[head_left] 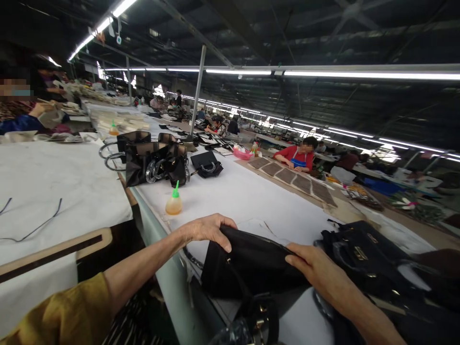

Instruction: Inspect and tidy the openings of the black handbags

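A black handbag [251, 268] lies on the white table [244, 196] right in front of me. My left hand [208, 229] grips its upper left edge, fingers curled over the top. At the bag's right side my right hand [312, 266] rests on it, fingers pressed against the flap. Its handles [258, 316] hang toward me at the bottom of the view. A pile of more black bags [362, 258] with gold fittings lies to the right.
A small orange glue bottle [174, 200] with a green tip stands just beyond my left hand. Several black bags [154, 158] stand further back. A person in red [296, 155] works at brown pieces [294, 179] across the table. Another white table [53, 191] lies left.
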`<state>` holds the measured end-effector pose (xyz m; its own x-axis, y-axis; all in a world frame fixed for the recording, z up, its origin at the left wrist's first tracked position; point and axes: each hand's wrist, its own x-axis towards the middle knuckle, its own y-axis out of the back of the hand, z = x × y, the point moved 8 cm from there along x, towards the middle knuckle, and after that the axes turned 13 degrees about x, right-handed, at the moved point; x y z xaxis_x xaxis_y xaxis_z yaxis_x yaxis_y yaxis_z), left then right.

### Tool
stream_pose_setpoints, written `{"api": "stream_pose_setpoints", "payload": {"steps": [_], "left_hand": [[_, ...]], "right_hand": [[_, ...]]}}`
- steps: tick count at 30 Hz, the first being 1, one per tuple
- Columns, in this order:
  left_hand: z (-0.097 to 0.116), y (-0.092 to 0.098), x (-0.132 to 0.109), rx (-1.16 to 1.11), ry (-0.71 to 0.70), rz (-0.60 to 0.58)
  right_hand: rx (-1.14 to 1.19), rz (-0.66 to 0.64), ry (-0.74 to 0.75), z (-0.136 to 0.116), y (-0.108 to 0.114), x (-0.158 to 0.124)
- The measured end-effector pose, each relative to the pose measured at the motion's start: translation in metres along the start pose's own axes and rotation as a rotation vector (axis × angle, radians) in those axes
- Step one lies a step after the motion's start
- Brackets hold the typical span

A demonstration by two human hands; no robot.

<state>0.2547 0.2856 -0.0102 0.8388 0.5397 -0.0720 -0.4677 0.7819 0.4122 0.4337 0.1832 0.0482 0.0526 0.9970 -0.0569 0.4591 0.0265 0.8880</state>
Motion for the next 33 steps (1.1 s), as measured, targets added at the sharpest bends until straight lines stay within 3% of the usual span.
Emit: {"api": "stream_pose_setpoints", "payload": {"steps": [4, 8, 12, 18, 24, 33], "left_hand": [[-0.012, -0.003, -0.008, -0.093, 0.004, 0.003], [-0.009, -0.002, -0.014, -0.167, -0.083, 0.031], [-0.005, 0.008, -0.012, -0.152, -0.062, 0.089], [0.014, 0.024, -0.004, -0.021, -0.086, 0.061], [0.013, 0.023, 0.008, 0.059, -0.17, 0.063], [0.01, 0.025, 0.023, 0.049, -0.117, 0.065]], "right_hand": [[0.027, -0.039, 0.042, -0.006, -0.003, 0.004], [0.036, -0.036, 0.037, -0.002, -0.004, 0.006], [-0.004, -0.038, 0.046, 0.006, -0.001, 0.004], [-0.12, 0.201, -0.05, 0.018, 0.021, -0.008], [-0.108, 0.109, -0.092, 0.029, -0.002, -0.002], [-0.104, 0.091, -0.018, 0.025, -0.004, -0.002]]}}
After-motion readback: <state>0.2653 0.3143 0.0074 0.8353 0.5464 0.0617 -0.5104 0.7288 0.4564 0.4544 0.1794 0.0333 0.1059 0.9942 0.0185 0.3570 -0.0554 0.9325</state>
